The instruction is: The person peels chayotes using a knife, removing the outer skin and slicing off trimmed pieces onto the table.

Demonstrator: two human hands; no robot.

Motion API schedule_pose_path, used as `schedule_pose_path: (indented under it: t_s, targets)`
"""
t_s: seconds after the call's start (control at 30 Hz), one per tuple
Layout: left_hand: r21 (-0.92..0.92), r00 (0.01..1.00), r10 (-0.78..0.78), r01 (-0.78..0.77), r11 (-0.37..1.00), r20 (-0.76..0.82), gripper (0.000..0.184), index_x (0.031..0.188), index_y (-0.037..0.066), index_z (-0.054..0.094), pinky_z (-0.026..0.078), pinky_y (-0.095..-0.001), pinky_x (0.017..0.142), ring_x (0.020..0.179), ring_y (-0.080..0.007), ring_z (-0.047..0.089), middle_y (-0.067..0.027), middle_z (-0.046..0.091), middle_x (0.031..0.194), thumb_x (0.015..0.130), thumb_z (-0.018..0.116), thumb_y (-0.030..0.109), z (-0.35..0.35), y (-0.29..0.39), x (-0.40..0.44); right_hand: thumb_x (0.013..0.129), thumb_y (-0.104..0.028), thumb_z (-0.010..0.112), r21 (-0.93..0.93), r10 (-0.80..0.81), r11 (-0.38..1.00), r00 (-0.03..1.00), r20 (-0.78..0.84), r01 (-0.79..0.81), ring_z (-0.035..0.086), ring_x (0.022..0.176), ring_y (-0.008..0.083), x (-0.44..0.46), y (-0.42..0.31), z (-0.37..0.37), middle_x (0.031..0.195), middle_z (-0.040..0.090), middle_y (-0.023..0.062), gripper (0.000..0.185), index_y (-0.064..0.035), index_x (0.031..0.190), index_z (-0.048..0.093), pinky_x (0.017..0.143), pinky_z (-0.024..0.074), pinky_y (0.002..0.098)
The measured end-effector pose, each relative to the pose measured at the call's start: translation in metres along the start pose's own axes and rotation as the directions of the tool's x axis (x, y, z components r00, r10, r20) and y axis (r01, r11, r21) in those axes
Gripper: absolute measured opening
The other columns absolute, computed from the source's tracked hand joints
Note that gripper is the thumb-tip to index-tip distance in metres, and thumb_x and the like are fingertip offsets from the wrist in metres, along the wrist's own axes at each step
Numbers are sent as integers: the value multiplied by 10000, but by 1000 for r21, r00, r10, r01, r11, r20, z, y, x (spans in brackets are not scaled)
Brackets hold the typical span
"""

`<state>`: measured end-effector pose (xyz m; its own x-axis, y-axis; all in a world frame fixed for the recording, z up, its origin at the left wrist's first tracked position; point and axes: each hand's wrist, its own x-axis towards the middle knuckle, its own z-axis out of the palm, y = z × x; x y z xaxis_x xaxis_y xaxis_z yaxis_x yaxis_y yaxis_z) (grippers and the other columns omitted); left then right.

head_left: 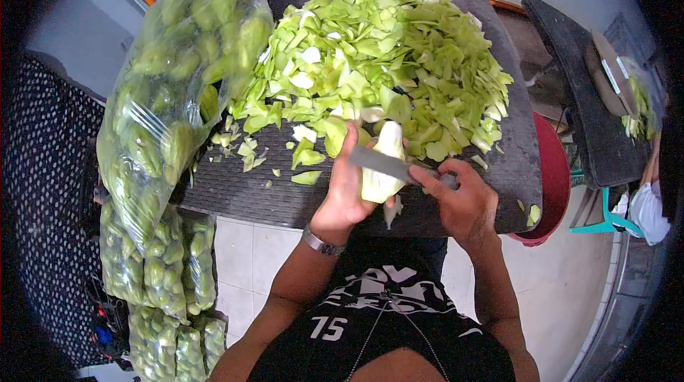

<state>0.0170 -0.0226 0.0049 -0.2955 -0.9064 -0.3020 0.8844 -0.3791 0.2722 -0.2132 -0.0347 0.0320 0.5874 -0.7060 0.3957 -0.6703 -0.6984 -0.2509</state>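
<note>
The left hand (340,193) cradles 1 pale, peeled vegetable (389,141), its thumb up along the near side and its other fingers mostly hidden behind. The vegetable is held tilted above the desk (246,193), close to the middle of the near edge. The right hand (462,200) is closed around the handle of 1 knife (381,163), whose blade lies across the front of the vegetable; blur hides how deep it bites. A broad heap of green slices (370,47) spreads from the desk's far edge toward its centre, with loose bits scattered nearer the left edge. 2 small green scraps (533,215) sit by the near right corner. 1 big clear bag (174,90) of green vegetables hangs over the left edge.
</note>
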Motion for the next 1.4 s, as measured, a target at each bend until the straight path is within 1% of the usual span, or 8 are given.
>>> schedule_pose_path:
  t_s: [0.23,0.43,0.73,0.8,1.0,1.1,1.17,1.4]
  targets:
    - [160,990,90,-71,984,-111,583,1215,80,611,579,-458,480,803,-338,737,-144,721,990,1049,395,596,10,6,-12,963,-65,603,59,378,919,915,142,-389,704,993,378,1,35,-6,1087,680,170,500,-263,1423,594,853,580,439]
    - [302,651,732,-669,679,-202,241,1212,-22,561,602,-464,948,1028,-273,683,-136,668,1111,1035,530,140,36,4,20,953,-20,609,394,389,838,920,52,-377,661,1139,451,-8,34,14,1284,654,277,465,-20,1415,553,979,530,466]
    - [471,928,-103,-84,878,357,450,1379,-48,507,582,-358,958,1106,-243,673,-128,653,1233,1009,652,163,116,-102,90,944,-173,671,180,234,963,954,-188,-200,664,1038,461,-23,47,41,1107,692,278,437,6,1337,605,931,522,459]
    - [533,950,59,-222,817,306,452,1377,-42,518,579,-355,960,1109,-236,673,-133,653,1250,1002,666,162,112,-98,86,944,-182,676,244,267,942,953,-141,-228,676,910,436,-25,55,41,1044,709,235,455,1,1352,593,841,542,459]
    - [916,765,525,-396,-72,372,286,1189,4,669,552,-300,816,949,-128,676,-84,725,1036,945,732,141,64,-10,37,946,-134,693,486,590,567,739,325,-665,738,793,274,-3,40,13,989,719,218,327,-27,1249,632,682,567,403]
    - [732,695,566,84,-676,443,439,1131,15,663,558,-486,834,974,-389,675,-190,683,1048,822,803,294,36,32,7,951,-118,690,576,553,428,706,442,-696,699,679,187,-2,42,10,952,709,142,308,-9,1225,598,578,535,356]
    - [640,798,563,321,-698,214,565,1271,62,644,533,-482,946,1147,-381,636,-222,661,1191,765,831,231,36,45,-17,964,-129,667,769,451,235,768,455,-594,665,636,167,-5,42,13,926,686,110,302,-9,1222,567,543,507,318]
    - [567,895,241,-16,-823,376,688,1358,161,629,435,-485,1093,1233,-408,554,-175,591,1292,701,833,175,-1,58,-17,930,-309,580,850,327,-295,790,518,-435,501,468,140,4,31,-5,907,659,115,410,-1,1192,511,444,435,258]
